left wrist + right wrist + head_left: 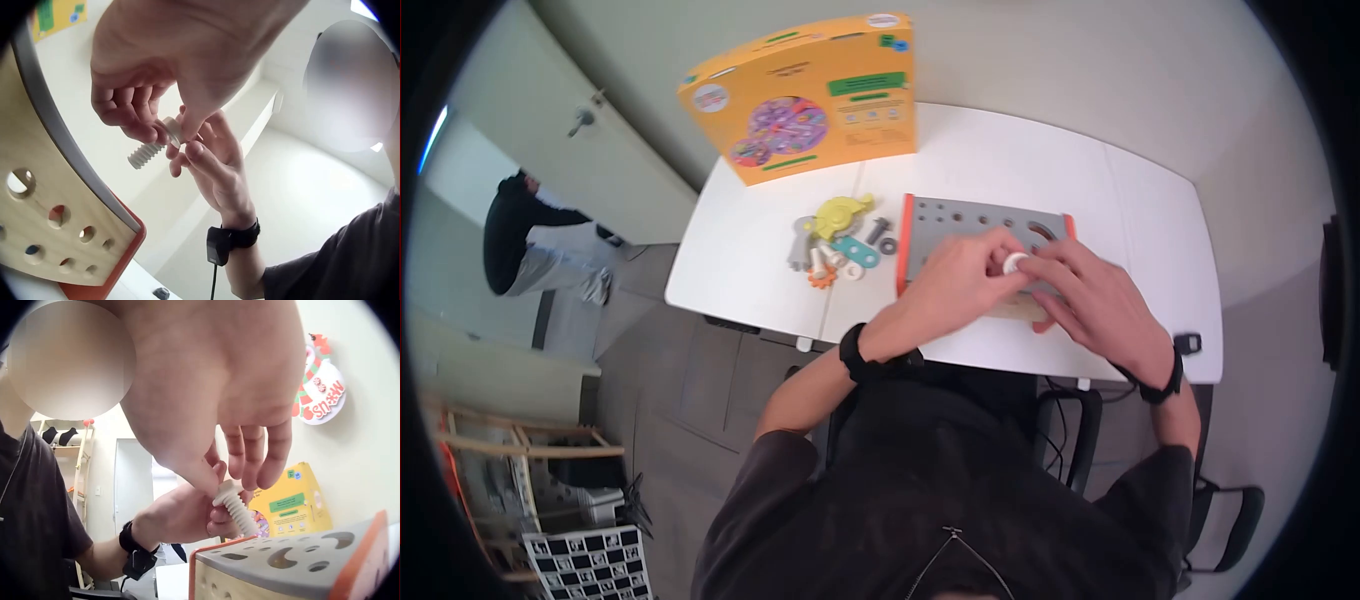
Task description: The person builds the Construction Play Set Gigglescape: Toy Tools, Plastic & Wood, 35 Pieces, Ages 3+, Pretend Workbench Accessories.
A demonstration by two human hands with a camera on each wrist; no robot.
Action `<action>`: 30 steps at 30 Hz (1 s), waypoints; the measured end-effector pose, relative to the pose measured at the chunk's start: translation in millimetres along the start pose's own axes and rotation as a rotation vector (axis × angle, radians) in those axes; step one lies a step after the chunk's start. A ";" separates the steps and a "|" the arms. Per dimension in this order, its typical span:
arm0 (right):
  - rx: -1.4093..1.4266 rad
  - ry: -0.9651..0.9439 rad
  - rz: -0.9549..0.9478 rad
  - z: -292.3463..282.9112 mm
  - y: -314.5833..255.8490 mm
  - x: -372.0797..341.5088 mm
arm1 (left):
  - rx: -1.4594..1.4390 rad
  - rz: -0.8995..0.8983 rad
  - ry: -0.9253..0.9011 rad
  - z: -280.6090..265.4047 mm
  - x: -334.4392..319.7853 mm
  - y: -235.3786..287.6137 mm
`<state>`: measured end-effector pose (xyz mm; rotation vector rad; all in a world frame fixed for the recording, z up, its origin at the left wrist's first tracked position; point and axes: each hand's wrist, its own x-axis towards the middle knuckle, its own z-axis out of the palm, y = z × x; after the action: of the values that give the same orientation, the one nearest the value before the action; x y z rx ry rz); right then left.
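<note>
A white screw (147, 155) with a round collar is held in the air above the grey perforated top (940, 222) of a toy box with orange-red ends. The left hand (955, 285) pinches it between thumb and fingers, close to the collar. From the other side, the right hand (1105, 305) grips the same piece at its head end with thumb and fingertips. In the right wrist view the screw's threaded shaft (239, 514) points down toward the box, apart from its top. Fingers partly cover the head and collar.
Left of the box lie a yellow piece (838, 215), a teal plate (856, 251), an orange gear (821, 277), a dark bolt (878, 231) and several other parts. A yellow carton (800, 100) stands at the back left of the white table (740, 285). Another person (525, 235) is near the door.
</note>
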<state>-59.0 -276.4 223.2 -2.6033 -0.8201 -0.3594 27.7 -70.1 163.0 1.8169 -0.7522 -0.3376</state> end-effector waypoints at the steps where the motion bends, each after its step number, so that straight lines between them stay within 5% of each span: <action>1: -0.005 -0.007 -0.001 -2.2 4.7 -1.1 | -0.006 -0.014 -0.015 4.6 8.1 0.7; 4: 0.090 -0.160 0.142 -12.4 21.7 -3.1 | -0.027 -0.084 -0.074 12.3 30.2 4.5; 19: -0.015 -0.399 0.193 -28.1 64.6 -9.6 | 0.045 -0.189 -0.210 39.5 66.8 16.9; 25: 0.004 -0.405 0.200 -30.6 70.5 -14.5 | -0.080 -0.133 -0.264 43.5 68.1 0.4; 30: 0.015 -0.436 0.209 -28.9 77.8 -12.4 | 0.084 0.000 -0.312 28.3 57.3 0.2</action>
<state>-26.4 -353.8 222.6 -2.7590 -0.6637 0.2823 55.3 -127.7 159.9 1.8649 -0.9945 -0.6072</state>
